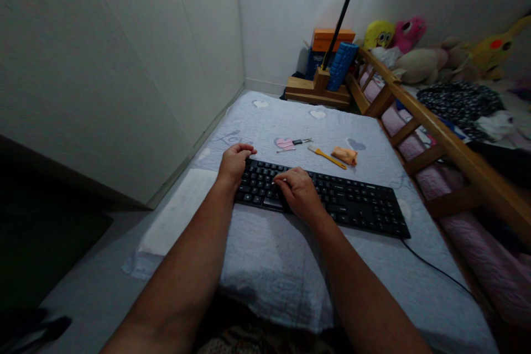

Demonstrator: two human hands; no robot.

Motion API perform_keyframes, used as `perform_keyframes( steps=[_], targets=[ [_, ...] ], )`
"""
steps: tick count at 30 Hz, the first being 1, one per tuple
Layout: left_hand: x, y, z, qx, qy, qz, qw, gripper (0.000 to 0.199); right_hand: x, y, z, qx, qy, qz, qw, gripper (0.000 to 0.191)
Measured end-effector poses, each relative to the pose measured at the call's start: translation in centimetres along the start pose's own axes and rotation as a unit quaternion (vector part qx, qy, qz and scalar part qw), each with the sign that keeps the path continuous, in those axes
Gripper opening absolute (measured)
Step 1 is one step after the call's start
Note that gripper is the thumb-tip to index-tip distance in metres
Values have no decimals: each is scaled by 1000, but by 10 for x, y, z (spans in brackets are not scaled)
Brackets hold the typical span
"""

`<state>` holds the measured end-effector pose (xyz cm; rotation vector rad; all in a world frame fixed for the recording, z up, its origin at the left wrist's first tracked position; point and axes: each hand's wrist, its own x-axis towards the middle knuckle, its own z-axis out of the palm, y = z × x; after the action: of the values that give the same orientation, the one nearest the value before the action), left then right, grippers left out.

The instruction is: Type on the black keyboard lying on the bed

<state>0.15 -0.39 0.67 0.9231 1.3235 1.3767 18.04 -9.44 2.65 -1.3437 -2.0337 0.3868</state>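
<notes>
A black keyboard (352, 204) lies at a slant on the pale patterned cloth. At its left end, my left hand (235, 165) grips the upper corner, with the fingers curled over the far edge. Above the left half of the keys, my right hand (299, 191) is closed in a pinch. A small white tip, which looks like a cotton swab (274, 182), pokes out from its fingertips close to the keys; the rest is hidden. Beyond the keyboard lie a thin white swab (286, 150), a small dark-handled tool (299, 142), a yellow-handled brush (329, 158) and a crumpled orange cloth (344, 155).
A folded white cloth (182, 207) lies left of the keyboard. The keyboard's cable (435, 270) trails off to the right. A wooden bed rail (452, 144) borders the right side, a pale cabinet (124, 66) the left. A wooden stand (317, 88) with a black pole is behind.
</notes>
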Motion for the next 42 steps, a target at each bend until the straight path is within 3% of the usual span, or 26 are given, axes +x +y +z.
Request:
perform_keyframes(
  steps=[23, 42],
  targets=[
    [0, -2, 0, 4, -5, -3, 1000, 12, 0, 3, -3, -5, 13, 5, 1000, 14],
    [0, 0, 0, 2, -4, 3, 1000, 11, -1, -6, 3, -10, -21, -17, 1000, 15]
  ],
)
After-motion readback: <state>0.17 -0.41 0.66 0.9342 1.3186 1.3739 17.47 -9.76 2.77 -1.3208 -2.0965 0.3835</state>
